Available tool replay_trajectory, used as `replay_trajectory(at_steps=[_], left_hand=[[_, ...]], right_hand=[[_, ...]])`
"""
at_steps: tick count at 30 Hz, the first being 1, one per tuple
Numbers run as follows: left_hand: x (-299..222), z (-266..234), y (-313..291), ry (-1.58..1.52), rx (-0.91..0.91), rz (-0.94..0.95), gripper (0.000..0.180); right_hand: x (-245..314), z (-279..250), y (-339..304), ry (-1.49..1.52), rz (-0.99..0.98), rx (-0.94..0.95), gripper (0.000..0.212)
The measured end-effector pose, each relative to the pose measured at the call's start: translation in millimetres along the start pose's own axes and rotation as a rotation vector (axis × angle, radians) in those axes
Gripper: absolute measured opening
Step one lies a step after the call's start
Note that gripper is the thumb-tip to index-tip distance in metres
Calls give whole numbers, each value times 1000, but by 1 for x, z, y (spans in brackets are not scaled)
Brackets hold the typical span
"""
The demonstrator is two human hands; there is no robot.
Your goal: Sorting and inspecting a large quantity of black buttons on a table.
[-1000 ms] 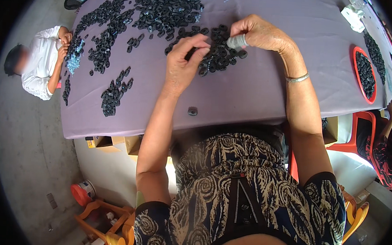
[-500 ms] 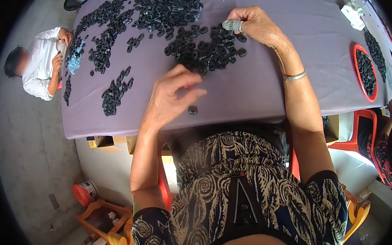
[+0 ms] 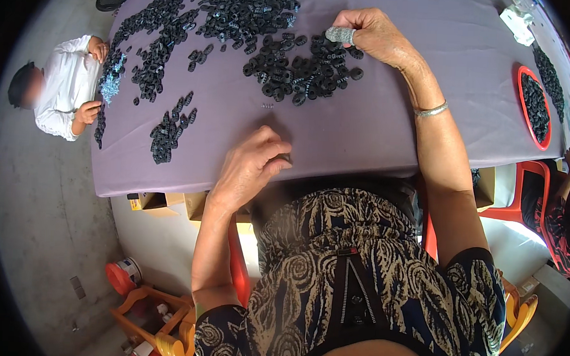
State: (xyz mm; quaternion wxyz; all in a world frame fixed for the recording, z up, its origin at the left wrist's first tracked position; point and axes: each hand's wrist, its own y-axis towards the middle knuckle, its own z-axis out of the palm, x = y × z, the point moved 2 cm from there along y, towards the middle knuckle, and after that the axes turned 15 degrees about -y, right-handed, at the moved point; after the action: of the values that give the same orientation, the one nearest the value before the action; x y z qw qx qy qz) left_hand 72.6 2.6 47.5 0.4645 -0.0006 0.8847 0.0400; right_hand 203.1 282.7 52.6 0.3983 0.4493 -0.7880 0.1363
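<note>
My left hand is low over the near edge of the purple-covered table, its fingers pinched on a small dark piece, mostly hidden, at the fingertips. My right hand rests at the right end of a loose pile of small black ring-like parts. Its fingers are curled together, and a grey knitted finger cover sits on one digit. Whether it grips anything is hidden. Between the pile and my left hand lies a small metal coil spring.
More black parts heap at the far side, with smaller clusters at left. Bluish springs lie near a person in white. A red basket of black parts stands at right, beside a white package.
My left hand has moved down toward the near edge and closed over the spot where a single black part lay. A spring now shows beside the pile. My right hand has hardly moved.
</note>
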Motion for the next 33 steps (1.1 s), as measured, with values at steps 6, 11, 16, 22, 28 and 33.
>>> replay_trajectory(at_steps=[6,11,16,22,28,33], left_hand=[[5,2,3,-52,-72,-44,21],[9,-3,25,-89,-259,-52,24],[13,2,39,41,-219,63,26],[11,5,37,62,-228,43,20],[4,0,54,-701,-411,11,14],[7,15,65,-915,-477,80,18]], right_hand=[[-2,0,1,5,-18,-12,17],[-4,1,2,2,-28,-6,13],[-1,4,1,-72,-37,-41,7],[-4,2,2,-77,-46,-65,7],[-1,3,1,-61,-38,-39,6],[-4,7,2,-48,-68,-35,5]])
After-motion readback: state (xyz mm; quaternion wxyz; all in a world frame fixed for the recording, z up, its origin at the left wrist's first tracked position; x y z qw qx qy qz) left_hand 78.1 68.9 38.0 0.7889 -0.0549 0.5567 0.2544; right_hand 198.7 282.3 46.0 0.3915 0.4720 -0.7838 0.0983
